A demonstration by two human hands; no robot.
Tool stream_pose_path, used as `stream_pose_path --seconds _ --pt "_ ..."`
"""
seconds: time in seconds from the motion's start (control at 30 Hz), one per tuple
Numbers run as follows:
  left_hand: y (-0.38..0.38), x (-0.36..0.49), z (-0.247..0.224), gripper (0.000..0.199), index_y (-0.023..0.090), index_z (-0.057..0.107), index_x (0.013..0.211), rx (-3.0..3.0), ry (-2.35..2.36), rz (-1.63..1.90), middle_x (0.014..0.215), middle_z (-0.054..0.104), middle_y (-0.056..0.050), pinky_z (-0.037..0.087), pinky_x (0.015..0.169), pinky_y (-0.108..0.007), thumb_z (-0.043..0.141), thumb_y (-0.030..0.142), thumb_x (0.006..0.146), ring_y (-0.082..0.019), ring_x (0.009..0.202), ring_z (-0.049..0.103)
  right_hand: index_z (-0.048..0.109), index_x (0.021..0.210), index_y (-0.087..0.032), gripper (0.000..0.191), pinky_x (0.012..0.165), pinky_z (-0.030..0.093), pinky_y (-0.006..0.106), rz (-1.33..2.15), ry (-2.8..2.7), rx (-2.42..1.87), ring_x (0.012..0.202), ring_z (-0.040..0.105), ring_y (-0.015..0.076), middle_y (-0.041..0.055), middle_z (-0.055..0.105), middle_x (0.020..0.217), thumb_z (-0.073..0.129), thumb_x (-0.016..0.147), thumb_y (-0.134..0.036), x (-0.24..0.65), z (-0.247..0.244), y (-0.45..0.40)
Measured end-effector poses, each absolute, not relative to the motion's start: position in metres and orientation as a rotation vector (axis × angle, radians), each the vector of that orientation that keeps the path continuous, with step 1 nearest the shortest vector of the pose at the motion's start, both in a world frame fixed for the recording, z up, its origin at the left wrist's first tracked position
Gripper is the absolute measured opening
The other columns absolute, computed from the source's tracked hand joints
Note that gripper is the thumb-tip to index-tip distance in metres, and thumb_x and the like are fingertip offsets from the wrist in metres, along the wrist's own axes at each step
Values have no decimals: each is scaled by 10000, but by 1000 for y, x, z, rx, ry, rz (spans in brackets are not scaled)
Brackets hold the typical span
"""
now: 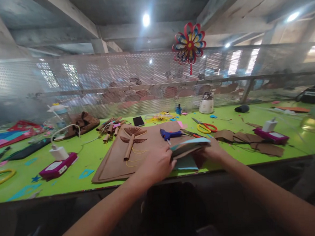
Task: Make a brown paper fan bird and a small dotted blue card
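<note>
Between my two hands is a small stack of paper sheets (187, 147), light blue on top with brown layers beneath, raised slightly over the table's front edge. My left hand (161, 163) grips its left end, thumb and fingers pressed together. At the right end my right hand (211, 150) is closed on it, its fingers partly hidden behind the sheets. Another light blue sheet (186, 163) lies below. Just behind the stack rests a blue glue gun (170, 134) on large brown paper sheets (109, 163). A rolled brown paper figure (131, 142) with pleated wings and yellow string lies to the left.
Scissors with yellow and red handles (206, 127) lie behind my right hand, brown paper strips (255, 142) to its right. Purple power strips (58, 166) sit at both sides. At the back are a phone (138, 121), a white jug (206, 103) and a mesh screen (144, 76).
</note>
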State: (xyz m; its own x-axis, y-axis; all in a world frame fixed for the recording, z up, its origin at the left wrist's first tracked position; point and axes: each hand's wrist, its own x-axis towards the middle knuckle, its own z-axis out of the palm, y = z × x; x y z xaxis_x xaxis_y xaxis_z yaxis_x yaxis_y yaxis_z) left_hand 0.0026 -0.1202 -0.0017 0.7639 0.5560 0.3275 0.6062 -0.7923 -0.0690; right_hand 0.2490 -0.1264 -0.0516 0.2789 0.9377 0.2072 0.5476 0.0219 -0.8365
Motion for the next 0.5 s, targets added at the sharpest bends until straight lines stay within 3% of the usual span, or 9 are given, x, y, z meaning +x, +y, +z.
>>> stream_pose_path --seconds 0.07,0.13,0.3,0.4,0.5 --pt "-120 -6 4 418 130 657 936 -2953 -948 -506 922 659 -111 467 724 -326 483 499 849 -228 819 612 675 681 -127 184 522 492 288 549 -1299 -1652 556 611 191 39 637 573 633 713 -303 262 -49 -146" --pt "-112 -12 12 438 145 678 937 -3075 -1050 -694 937 677 -95 445 758 -310 471 522 849 -213 854 608 680 695 -139 226 496 484 281 473 -1182 -1616 531 605 185 37 633 561 631 686 -359 270 -45 -160" --pt "-72 -14 24 275 136 681 833 -3341 -1485 -1096 738 660 -35 394 626 -241 599 392 775 -140 676 555 687 769 -169 276 627 518 315 160 -1325 -1387 707 623 206 79 676 754 622 720 -433 259 -17 -160" --pt "-53 -11 18 206 137 644 839 -3604 -1450 -1307 745 622 -11 384 611 -220 647 307 723 -107 657 518 679 926 -176 326 746 521 332 301 -1491 -1246 846 620 212 86 677 914 638 731 -434 243 -1 -133" --pt "-40 -9 8 228 156 614 903 -3770 -1318 -1312 815 597 10 393 632 -207 659 250 701 -93 692 511 625 1096 -142 493 713 527 336 546 -1457 -1259 804 617 201 90 665 912 636 731 -474 233 1 -91"
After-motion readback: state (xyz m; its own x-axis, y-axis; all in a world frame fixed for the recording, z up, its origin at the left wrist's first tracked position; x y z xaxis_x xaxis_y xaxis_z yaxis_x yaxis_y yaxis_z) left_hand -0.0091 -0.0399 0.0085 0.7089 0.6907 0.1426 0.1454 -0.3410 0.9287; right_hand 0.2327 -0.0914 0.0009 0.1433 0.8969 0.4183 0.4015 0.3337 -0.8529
